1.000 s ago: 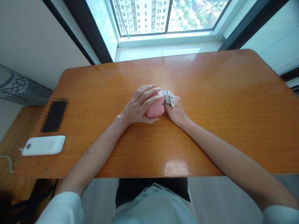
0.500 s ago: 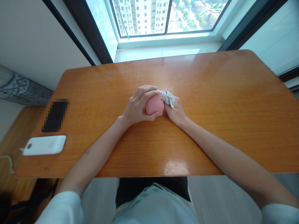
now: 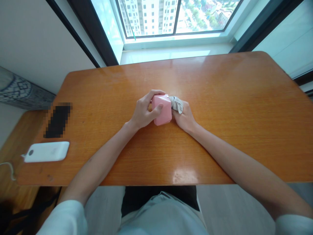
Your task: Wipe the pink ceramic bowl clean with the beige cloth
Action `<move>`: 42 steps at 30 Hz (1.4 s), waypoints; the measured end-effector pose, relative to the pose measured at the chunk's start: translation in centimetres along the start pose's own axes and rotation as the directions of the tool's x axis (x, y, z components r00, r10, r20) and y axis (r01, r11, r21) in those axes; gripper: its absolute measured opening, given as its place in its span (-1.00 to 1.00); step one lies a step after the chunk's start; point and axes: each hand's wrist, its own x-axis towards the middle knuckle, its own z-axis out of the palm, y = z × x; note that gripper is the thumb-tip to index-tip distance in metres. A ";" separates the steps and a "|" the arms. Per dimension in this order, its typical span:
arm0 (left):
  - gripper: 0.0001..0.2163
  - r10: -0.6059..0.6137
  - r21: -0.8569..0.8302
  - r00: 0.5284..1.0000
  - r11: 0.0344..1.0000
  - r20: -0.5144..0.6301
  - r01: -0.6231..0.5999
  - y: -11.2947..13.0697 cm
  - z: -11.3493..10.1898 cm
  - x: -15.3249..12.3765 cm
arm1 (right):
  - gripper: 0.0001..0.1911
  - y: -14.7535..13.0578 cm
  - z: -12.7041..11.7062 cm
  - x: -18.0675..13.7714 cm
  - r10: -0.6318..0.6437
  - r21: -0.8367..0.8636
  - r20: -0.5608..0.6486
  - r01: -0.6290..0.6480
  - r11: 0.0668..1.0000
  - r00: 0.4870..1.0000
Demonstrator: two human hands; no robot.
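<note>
Over the middle of the wooden table point(image 3: 117, 156), my left hand point(image 3: 144, 111) is closed on a small pink box-like object point(image 3: 163, 116) with bevelled edges. Its thumb lies across the near face and its fingers reach round the far side. What kind of thing the pink object is, I cannot make out. Close against its right side, my right hand point(image 3: 184, 119) grips a bunched light grey cloth point(image 3: 176, 104). The fingertips of the right hand are mostly hidden behind the cloth and the pink object.
A white phone-like device point(image 3: 47, 152) with a cable lies at the table's left edge. Behind it is a dark, pixelated rectangle point(image 3: 58, 120). A window point(image 3: 174, 19) stands beyond the table's far edge, and a patterned fabric item point(image 3: 22, 91) is at the left.
The pink object has turned in my left hand, showing a different face. My left thumb has moved up from its lower edge onto that face. The right hand with the cloth stays nearly still.
</note>
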 end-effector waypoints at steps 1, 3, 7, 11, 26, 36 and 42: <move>-0.51 -0.025 -0.006 1.000 1.000 0.003 0.025 0.1 0.0 0.0 | -0.71 0.0 0.0 0.0 0.000 -0.001 0.004 0.000 1.000 1.000; -0.52 -0.054 0.002 0.999 0.999 0.006 0.054 0.3 0.0 0.0 | -0.73 -0.1 0.0 0.0 -0.011 0.006 0.011 0.011 1.000 1.000; -0.56 -0.074 0.034 0.997 0.997 -0.005 0.074 0.9 -0.1 0.1 | -0.74 -0.1 0.0 -0.1 -0.036 0.006 0.010 0.036 0.999 0.999; -0.61 -0.105 0.066 0.994 0.992 -0.013 0.105 1.5 -0.1 0.3 | -0.68 -0.3 0.0 -0.1 -0.021 -0.003 0.008 0.021 1.000 1.000; -0.37 -0.227 0.011 0.974 0.974 -0.003 0.227 1.0 -0.4 1.0 | -0.78 0.1 -0.1 -0.3 -0.069 -0.040 0.022 0.070 0.997 0.997; -0.23 -0.371 -0.212 0.921 0.897 0.115 0.388 -1.7 0.1 1.2 | -0.62 -0.3 0.0 -0.3 -0.118 -0.088 0.073 0.125 0.988 0.990; -0.20 -0.381 -0.288 0.914 0.868 0.137 0.405 -2.5 0.5 1.7 | -0.59 -0.1 0.0 -0.4 -0.121 -0.086 0.064 0.126 0.988 0.991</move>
